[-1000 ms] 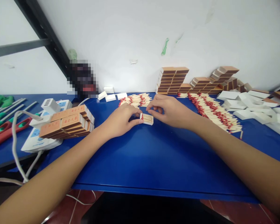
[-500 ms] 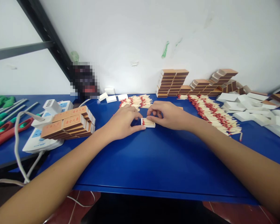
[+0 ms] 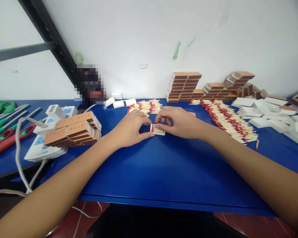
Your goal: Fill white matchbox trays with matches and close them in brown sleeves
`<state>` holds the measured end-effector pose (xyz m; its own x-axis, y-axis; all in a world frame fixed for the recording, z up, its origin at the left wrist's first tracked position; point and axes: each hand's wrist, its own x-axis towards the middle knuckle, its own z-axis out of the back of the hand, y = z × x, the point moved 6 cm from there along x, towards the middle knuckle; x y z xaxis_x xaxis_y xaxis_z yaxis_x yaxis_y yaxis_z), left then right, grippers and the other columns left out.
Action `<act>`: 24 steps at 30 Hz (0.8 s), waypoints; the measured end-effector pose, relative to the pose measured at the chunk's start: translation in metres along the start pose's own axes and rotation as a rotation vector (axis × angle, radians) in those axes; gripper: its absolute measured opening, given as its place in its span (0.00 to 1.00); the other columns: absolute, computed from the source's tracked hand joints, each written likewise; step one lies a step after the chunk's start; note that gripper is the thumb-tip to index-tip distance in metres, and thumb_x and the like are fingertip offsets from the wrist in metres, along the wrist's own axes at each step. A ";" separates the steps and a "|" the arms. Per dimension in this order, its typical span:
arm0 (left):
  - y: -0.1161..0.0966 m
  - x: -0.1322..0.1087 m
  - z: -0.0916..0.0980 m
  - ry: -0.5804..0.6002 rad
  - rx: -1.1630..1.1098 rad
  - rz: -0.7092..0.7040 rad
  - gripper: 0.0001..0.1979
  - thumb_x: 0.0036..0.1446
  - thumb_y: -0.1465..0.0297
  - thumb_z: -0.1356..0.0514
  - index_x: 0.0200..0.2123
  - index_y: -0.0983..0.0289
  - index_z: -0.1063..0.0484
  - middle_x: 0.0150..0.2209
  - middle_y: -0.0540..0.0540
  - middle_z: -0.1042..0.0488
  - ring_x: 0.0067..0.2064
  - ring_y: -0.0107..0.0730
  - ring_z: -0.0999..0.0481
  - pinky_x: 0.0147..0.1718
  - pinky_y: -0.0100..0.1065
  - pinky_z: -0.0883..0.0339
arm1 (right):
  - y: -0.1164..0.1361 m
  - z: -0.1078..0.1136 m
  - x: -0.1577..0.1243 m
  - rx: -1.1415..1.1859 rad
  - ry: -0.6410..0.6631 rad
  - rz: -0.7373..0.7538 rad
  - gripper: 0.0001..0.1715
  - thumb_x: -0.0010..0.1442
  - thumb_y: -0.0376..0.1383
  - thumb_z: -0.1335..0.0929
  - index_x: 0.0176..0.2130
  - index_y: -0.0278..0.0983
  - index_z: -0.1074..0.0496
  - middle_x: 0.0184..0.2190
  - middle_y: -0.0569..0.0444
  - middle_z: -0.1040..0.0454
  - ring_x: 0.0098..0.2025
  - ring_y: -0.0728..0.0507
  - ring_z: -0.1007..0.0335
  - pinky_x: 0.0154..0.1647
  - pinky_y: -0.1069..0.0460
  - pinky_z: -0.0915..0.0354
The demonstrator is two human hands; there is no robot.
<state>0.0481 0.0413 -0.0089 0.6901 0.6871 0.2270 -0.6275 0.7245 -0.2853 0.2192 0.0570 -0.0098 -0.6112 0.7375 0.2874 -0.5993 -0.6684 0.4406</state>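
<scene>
A small white matchbox tray (image 3: 160, 133) lies on the blue table between my hands, with red-tipped matches (image 3: 154, 129) in it. My left hand (image 3: 132, 129) grips the tray's left end, its thumb at the near corner and fingers curled round the far side. From the right, my right hand (image 3: 180, 122) closes over the tray. Its thumb rests across the matches, and its bent index finger is at the far edge; exactly what these fingertips pinch is hidden. Partly behind my right hand lies an orange-brown matchbox sleeve (image 3: 192, 114).
Loose matches (image 3: 145, 106) lie behind my hands, and a longer match pile (image 3: 229, 122) is to the right. Matchboxes (image 3: 184, 86) are stacked by the wall. White trays (image 3: 270, 112) are heaped far right. Bundled matchboxes (image 3: 73, 130) lean on a power strip (image 3: 37, 150) at left.
My right thumb has shifted slightly along the matches in the tray. Both hands otherwise stay at the tray, and the view has tilted slightly.
</scene>
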 end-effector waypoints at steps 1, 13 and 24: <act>0.000 0.000 0.000 0.000 -0.003 0.000 0.13 0.66 0.57 0.30 0.45 0.61 0.18 0.41 0.57 0.20 0.49 0.49 0.23 0.52 0.48 0.32 | 0.000 -0.001 0.000 0.005 0.002 -0.002 0.09 0.67 0.43 0.27 0.40 0.40 0.20 0.35 0.52 0.25 0.35 0.44 0.31 0.38 0.49 0.39; 0.000 0.000 -0.001 0.000 -0.007 -0.003 0.14 0.67 0.57 0.31 0.43 0.62 0.20 0.41 0.57 0.19 0.48 0.49 0.24 0.50 0.47 0.33 | 0.007 -0.005 -0.001 0.048 0.048 -0.025 0.11 0.68 0.44 0.27 0.43 0.39 0.20 0.36 0.52 0.24 0.35 0.44 0.31 0.37 0.49 0.40; 0.014 0.000 0.029 -0.109 0.020 0.034 0.15 0.61 0.56 0.27 0.42 0.61 0.18 0.42 0.58 0.19 0.49 0.49 0.24 0.50 0.46 0.32 | -0.011 0.005 0.005 -0.011 -0.185 -0.079 0.10 0.70 0.38 0.31 0.37 0.38 0.23 0.32 0.51 0.25 0.34 0.44 0.32 0.38 0.49 0.41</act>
<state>0.0290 0.0534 0.0140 0.6254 0.7127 0.3178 -0.6581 0.7005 -0.2760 0.2251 0.0689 -0.0092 -0.4571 0.7925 0.4038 -0.6482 -0.6077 0.4589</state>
